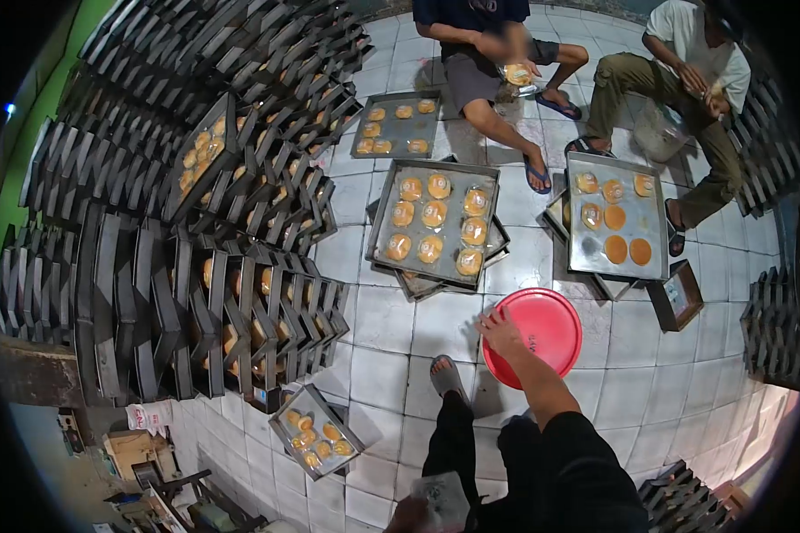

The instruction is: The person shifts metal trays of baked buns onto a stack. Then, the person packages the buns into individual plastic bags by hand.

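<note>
My right hand [502, 332] reaches over the left edge of a round red plastic lid [542, 351], its fingers spread apart. Whether the fingertips touch the lid's rim or hover just above it, I cannot tell. Low in the view, my left hand [407, 517] is partly cut off and dark, closed on a translucent whitish plastic piece [441, 500]. That piece is blurred, so its exact kind is unclear. Beyond the lid, a metal tray [453, 200] holds rows of round golden buns in clear wrapping.
Another bun tray [618, 258] stands on stacked trays at right. Smaller trays sit at the back [394, 129] and lower left [340, 466]. Tall stacks of dark trays [107, 311] line the left. Two seated people handle items at the back, near a clear bag [660, 133].
</note>
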Motion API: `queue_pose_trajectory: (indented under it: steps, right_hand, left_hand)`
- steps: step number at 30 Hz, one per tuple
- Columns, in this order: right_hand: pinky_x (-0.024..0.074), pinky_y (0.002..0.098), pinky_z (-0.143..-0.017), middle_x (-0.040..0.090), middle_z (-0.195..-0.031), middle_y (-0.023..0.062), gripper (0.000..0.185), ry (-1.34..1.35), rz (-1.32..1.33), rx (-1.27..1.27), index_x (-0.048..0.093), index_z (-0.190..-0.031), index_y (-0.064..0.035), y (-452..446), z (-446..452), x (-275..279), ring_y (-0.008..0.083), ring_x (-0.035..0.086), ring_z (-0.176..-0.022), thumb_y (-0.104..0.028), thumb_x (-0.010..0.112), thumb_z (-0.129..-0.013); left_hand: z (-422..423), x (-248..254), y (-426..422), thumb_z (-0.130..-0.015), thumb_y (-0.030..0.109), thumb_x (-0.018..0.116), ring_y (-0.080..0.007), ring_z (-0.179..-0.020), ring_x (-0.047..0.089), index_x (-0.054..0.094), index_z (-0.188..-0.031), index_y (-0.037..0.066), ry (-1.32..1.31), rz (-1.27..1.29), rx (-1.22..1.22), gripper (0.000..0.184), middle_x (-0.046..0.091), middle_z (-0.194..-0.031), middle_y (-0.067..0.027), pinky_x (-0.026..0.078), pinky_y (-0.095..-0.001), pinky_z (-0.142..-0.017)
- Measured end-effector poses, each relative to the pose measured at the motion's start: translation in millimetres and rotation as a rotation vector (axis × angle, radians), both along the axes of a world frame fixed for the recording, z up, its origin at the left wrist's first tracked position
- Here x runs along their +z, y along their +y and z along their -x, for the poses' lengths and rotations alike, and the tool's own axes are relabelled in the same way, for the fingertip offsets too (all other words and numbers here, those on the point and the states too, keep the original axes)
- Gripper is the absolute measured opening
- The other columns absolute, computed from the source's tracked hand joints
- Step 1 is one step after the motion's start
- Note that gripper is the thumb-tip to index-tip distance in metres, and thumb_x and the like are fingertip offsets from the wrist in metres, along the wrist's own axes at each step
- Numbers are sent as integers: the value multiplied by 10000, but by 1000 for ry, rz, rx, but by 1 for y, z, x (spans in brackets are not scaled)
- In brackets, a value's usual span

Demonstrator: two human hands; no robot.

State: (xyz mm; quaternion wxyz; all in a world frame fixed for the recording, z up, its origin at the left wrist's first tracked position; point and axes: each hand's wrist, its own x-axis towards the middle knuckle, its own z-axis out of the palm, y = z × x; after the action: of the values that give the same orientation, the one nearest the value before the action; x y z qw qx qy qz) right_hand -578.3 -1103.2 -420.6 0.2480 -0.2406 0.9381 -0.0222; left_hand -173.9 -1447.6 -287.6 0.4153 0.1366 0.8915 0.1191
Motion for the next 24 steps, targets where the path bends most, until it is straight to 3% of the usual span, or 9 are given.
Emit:
queue_pose_trajectory:
  steps: [5,6,8,10,13,15,16,19,24]
  right_hand:
    - [275,559,-1094,356,-1501,15,538,91,-17,-41,394,-1432,-191,22,-8,-25,310,254,-1412,-221,510,-907]
    - [305,557,-1077,372,-1489,18,529,93,-29,-99,413,-1419,-186,26,-14,-25,312,273,-1402,-216,520,-902]
    - [362,559,-1024,402,-1452,45,488,106,113,-204,474,-1358,-162,44,-29,-23,318,317,-1373,-194,547,-876]
    - [315,516,-1074,418,-1444,91,472,30,209,-369,473,-1352,-135,61,-43,7,298,277,-1415,-307,533,-916]
    - [438,404,-982,546,-1264,133,403,39,649,-841,534,-1243,-78,77,-89,5,261,492,-1238,-370,519,-965]
    - [463,313,-943,587,-1212,103,528,-1014,1335,-1451,523,-1260,-46,106,-121,82,194,561,-1132,-492,433,-992]
    - [464,298,-941,570,-1249,70,590,-1121,1322,-1454,485,-1323,-24,116,-147,79,146,556,-1111,-509,392,-1000]
    - [458,309,-938,571,-1257,80,473,-821,1413,-1274,442,-1373,-12,126,-186,143,154,555,-1109,-170,585,-950]
    - [482,298,-856,619,-1173,97,493,-582,1187,-1396,472,-1335,-19,166,-194,115,161,600,-1013,-120,646,-885]
  left_hand:
    - [17,1,20,-774,200,578,-385,-696,637,610,-766,56,-19,-95,-14,148,636,-780,-177,513,-503,-604]
    - [28,-3,25,-837,224,576,-303,-618,620,595,-752,77,257,-262,-7,171,628,-729,-113,482,-435,-545]
    - [83,30,64,-940,313,597,-75,-582,502,585,-814,127,-490,-583,1196,224,520,-680,55,400,-264,-508]
    - [109,8,90,-956,277,587,-53,-630,507,598,-920,111,-544,-718,1390,171,546,-727,55,397,-244,-531]
    - [173,11,159,-948,296,593,-66,-736,528,610,-1021,81,-437,-831,1304,227,567,-835,42,438,-246,-634]
    - [197,-10,196,-953,270,596,-63,-750,533,616,-1027,73,-374,-942,1242,212,576,-848,40,440,-241,-669]
    - [203,-26,212,-953,253,598,-74,-773,547,621,-1046,57,-316,-977,1177,218,594,-870,26,454,-253,-699]
    - [218,-58,254,-957,204,585,-86,-860,566,619,-1101,18,-356,-960,990,238,631,-943,-8,468,-274,-770]
    - [238,-7,299,-938,196,606,-181,-1218,488,343,-1422,-12,-56,-1034,806,589,513,-1336,-151,393,-324,-1011]
